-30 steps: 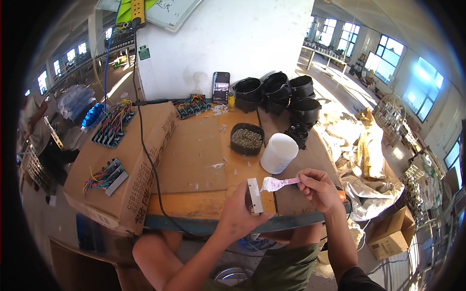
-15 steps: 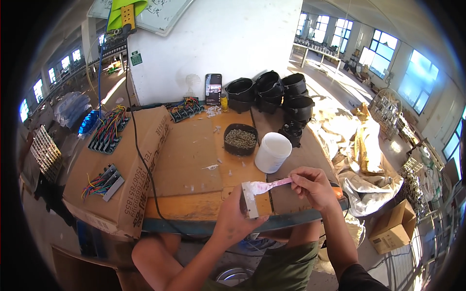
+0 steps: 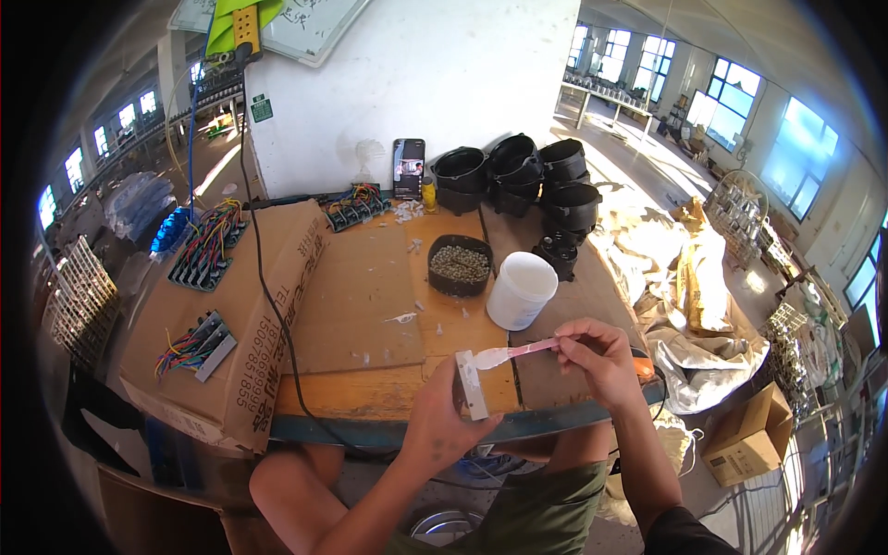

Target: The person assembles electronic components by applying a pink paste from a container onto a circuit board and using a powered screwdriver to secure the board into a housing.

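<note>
My left hand (image 3: 442,414) is closed around a small flat metal plate (image 3: 470,387), held tilted above the table's front edge. White paste is smeared on the upper part of its face. In my right hand (image 3: 597,359) a pink spatula (image 3: 529,349) is pinched by its handle end. The spatula's paste-coated tip points left and meets the plate's upper part. Just beyond the hands stands a white plastic tub (image 3: 522,291), its inside mostly out of sight. Left of it is a black dish (image 3: 460,265) full of small metal pieces.
A cardboard box (image 3: 222,324) on the left carries circuit boards with coloured wires (image 3: 196,346). Black round housings (image 3: 513,171) are stacked at the back, beside a propped phone (image 3: 408,169). A black cable (image 3: 262,268) hangs across the left side. An orange-handled tool (image 3: 643,367) lies by my right wrist.
The spatula's tip has shifted slightly, and less paste heaps on it, with more lying flat on the plate. My left hand has turned the plate slightly and lowered it a little.
</note>
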The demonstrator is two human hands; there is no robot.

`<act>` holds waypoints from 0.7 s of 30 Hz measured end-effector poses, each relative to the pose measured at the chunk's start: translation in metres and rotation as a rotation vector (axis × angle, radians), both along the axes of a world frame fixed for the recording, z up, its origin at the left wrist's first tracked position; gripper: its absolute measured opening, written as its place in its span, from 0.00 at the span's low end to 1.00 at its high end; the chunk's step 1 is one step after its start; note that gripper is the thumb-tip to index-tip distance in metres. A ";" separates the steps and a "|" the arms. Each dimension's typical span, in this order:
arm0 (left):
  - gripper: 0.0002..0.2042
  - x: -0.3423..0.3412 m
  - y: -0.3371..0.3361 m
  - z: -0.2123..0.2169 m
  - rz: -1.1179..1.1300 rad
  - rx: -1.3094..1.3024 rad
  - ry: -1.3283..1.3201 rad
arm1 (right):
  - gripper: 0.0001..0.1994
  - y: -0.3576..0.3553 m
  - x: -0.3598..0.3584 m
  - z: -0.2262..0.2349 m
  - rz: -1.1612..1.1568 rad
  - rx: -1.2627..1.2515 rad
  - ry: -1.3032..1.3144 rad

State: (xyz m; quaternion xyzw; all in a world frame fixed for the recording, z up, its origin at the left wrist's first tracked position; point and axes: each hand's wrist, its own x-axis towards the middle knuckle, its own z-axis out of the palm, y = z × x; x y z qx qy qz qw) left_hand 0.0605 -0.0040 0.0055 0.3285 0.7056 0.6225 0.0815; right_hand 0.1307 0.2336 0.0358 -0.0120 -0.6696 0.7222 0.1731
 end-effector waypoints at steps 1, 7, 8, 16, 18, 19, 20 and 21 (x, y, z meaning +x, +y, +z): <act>0.31 -0.001 -0.001 0.000 0.000 -0.010 0.008 | 0.06 -0.001 0.000 0.000 -0.002 0.017 0.019; 0.31 0.001 -0.002 0.004 0.010 -0.054 0.017 | 0.07 -0.002 -0.002 -0.005 -0.003 0.052 0.048; 0.31 0.001 -0.002 0.005 0.013 -0.067 0.009 | 0.07 -0.002 -0.002 -0.008 -0.006 0.062 0.040; 0.37 0.001 -0.006 -0.001 0.050 -0.128 0.067 | 0.08 -0.008 0.006 -0.024 0.047 0.096 -0.040; 0.38 0.000 -0.007 -0.002 0.059 -0.152 0.084 | 0.08 -0.008 0.011 -0.022 0.038 0.088 -0.061; 0.38 0.000 -0.007 -0.003 0.062 -0.150 0.087 | 0.08 -0.007 0.013 -0.021 0.033 0.083 -0.071; 0.38 0.001 -0.006 -0.003 0.059 -0.149 0.090 | 0.08 -0.008 0.011 -0.021 0.018 0.071 -0.051; 0.38 0.001 -0.005 -0.004 0.065 -0.123 0.094 | 0.07 -0.009 0.007 -0.020 0.004 0.059 -0.031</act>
